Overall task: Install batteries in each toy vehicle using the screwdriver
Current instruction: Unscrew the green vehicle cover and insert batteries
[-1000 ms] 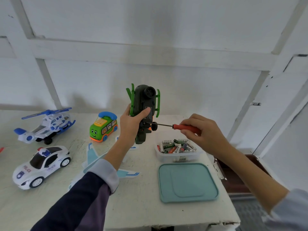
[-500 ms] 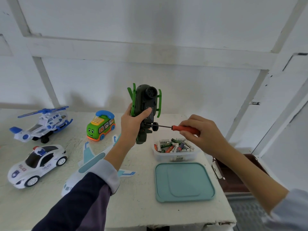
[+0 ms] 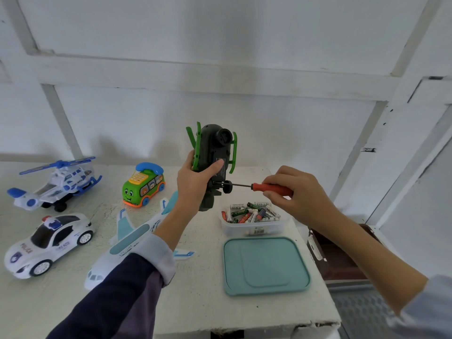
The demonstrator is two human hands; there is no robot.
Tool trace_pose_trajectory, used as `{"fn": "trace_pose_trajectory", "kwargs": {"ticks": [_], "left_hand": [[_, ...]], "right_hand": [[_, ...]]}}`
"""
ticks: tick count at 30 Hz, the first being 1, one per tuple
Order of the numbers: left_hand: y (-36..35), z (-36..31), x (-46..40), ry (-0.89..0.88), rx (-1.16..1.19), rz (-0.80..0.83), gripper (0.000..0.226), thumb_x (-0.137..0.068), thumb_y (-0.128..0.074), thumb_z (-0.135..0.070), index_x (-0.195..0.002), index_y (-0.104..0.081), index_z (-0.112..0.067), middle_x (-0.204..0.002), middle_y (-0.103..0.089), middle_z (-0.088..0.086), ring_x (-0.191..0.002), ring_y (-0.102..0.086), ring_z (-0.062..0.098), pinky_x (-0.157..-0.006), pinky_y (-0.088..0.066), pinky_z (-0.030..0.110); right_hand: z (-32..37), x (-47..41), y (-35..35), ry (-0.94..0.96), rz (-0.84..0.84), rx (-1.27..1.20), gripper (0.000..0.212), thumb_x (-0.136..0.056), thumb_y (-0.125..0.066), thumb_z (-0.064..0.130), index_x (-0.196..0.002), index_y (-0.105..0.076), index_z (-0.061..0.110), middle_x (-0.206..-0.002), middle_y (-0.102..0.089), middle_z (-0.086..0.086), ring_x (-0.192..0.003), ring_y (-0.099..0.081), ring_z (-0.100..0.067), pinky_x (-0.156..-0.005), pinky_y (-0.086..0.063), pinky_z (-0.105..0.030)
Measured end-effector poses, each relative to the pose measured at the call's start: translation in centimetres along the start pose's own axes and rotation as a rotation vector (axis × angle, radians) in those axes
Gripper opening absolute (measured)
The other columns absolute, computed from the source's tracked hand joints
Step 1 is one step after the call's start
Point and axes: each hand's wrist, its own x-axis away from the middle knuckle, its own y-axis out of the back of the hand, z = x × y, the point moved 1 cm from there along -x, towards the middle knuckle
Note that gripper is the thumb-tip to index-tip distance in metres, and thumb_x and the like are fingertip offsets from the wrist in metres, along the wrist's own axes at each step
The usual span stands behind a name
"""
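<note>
Up above the bench (image 3: 195,307), the left hand (image 3: 195,184) gripped a dark green toy helicopter (image 3: 215,157), its fingers and thumb curled round the body so that the underside faced the camera and the tail pointed down. Level with it on the right, the right hand (image 3: 297,194) pinched the orange handle of a screwdriver (image 3: 269,188), fingers curled over the grip. Its metal shaft ran leftward, nearly horizontal, past a small black wheel to the toy's underside just below the left thumb; whether the tip sat in a screw could not be told. Below the two hands, a clear tub of batteries (image 3: 252,216) stood open on the bench, and its teal lid (image 3: 266,265) lay flat just in front of it. Left of the tub, partly hidden by the left forearm, lay a white and blue toy airplane (image 3: 132,241). Farther left stood a green toy bus (image 3: 143,185) with a blue phone handset on its roof, a white and blue toy helicopter (image 3: 58,184), and a white toy police car (image 3: 49,243), all apart from one another.
</note>
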Motion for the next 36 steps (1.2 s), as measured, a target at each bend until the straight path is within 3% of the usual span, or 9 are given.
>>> {"fn": "trace_pose_trajectory", "kwargs": {"ticks": [6,9,14,17,21,24,27,33,36], "left_hand": [[-0.6,0.4,0.3,-0.078,-0.227,-0.121,0.068,-0.065,-0.074,-0.052,-0.124,-0.053,-0.024,-0.098,-0.068,0.000,-0.080,-0.070,0.024,-0.057,-0.060,0.041],[-0.9,0.5,0.3,-0.087,-0.306,-0.134,0.078,-0.059,-0.067,-0.066,-0.126,-0.048,-0.030,-0.101,-0.067,-0.004,-0.086,-0.068,0.024,-0.068,-0.060,0.046],[-1.0,0.2,0.4,-0.066,-0.215,-0.153,0.068,-0.073,-0.075,-0.046,-0.130,-0.046,-0.023,-0.105,-0.062,-0.004,-0.095,-0.064,0.023,-0.079,-0.058,0.042],[-0.7,0.2,0.3,-0.012,-0.123,-0.152,0.067,-0.081,-0.074,-0.031,-0.135,-0.039,-0.015,-0.112,-0.060,0.004,-0.083,-0.065,0.014,-0.066,-0.053,0.024],[0.0,0.0,0.3,0.059,0.062,-0.044,0.053,-0.086,-0.069,-0.015,-0.126,-0.036,-0.014,-0.097,-0.057,0.002,-0.060,-0.066,0.007,-0.047,-0.051,0.018],[0.3,0.1,0.1,0.078,0.123,0.032,0.059,-0.082,-0.073,-0.016,-0.123,-0.030,-0.020,-0.102,-0.059,0.006,-0.079,-0.067,0.022,-0.057,-0.057,0.026],[0.3,0.2,0.0,0.090,0.138,0.089,0.072,-0.068,-0.075,-0.026,-0.122,-0.029,-0.025,-0.102,-0.059,0.004,-0.085,-0.067,0.026,-0.075,-0.059,0.039],[0.5,1.1,-0.5,0.115,0.196,0.074,0.051,-0.087,-0.064,-0.014,-0.122,-0.027,-0.022,-0.099,-0.059,0.005,-0.080,-0.067,0.023,-0.068,-0.059,0.034],[0.6,1.0,-0.6,0.123,0.223,0.082,0.059,-0.082,-0.070,-0.017,-0.121,-0.026,-0.023,-0.102,-0.059,0.007,-0.083,-0.067,0.025,-0.074,-0.059,0.041]], "right_hand": [[1.3,-0.5,0.6,0.043,-0.080,0.073,0.024,-0.077,-0.060,0.025,-0.091,-0.073,0.012,-0.077,-0.056,0.004,-0.060,-0.051,-0.014,-0.053,-0.045,-0.028],[1.8,-0.7,0.6,0.045,-0.172,0.019,0.023,-0.077,-0.063,0.020,-0.096,-0.072,0.009,-0.079,-0.059,0.003,-0.060,-0.046,0.001,-0.056,-0.039,-0.013],[2.9,-0.3,0.1,-0.121,-0.144,0.021,0.026,-0.089,-0.059,0.037,-0.095,-0.068,0.013,-0.063,-0.058,0.011,-0.050,-0.048,0.002,-0.051,-0.029,-0.011],[3.5,0.1,-0.3,-0.175,-0.062,0.047,0.043,-0.088,-0.036,0.052,-0.104,-0.056,0.017,-0.060,-0.050,0.017,-0.047,-0.046,-0.002,-0.048,-0.023,-0.015],[3.4,0.1,0.1,-0.166,0.011,-0.238,0.016,-0.097,-0.044,0.021,-0.103,-0.029,0.022,-0.081,-0.043,0.009,-0.058,-0.045,-0.005,-0.054,-0.037,-0.019],[4.0,-0.1,0.2,-0.009,-0.084,-0.289,0.022,-0.094,-0.045,0.008,-0.097,-0.029,0.023,-0.086,-0.047,0.004,-0.069,-0.054,0.001,-0.059,-0.043,-0.019],[4.3,-0.4,-0.2,0.010,-0.146,-0.153,0.016,-0.094,-0.047,0.027,-0.098,-0.032,0.023,-0.078,-0.059,0.020,-0.062,-0.052,0.011,-0.053,-0.034,-0.011],[4.6,-0.8,-0.5,0.118,-0.114,-0.166,0.021,-0.090,-0.045,0.016,-0.101,-0.030,0.025,-0.105,-0.036,0.004,-0.081,-0.049,0.019,-0.062,-0.041,-0.010],[4.5,-0.7,-0.7,0.034,-0.121,-0.116,0.016,-0.094,-0.048,0.025,-0.099,-0.034,0.020,-0.092,-0.053,0.008,-0.067,-0.050,0.011,-0.057,-0.034,-0.012]]}}
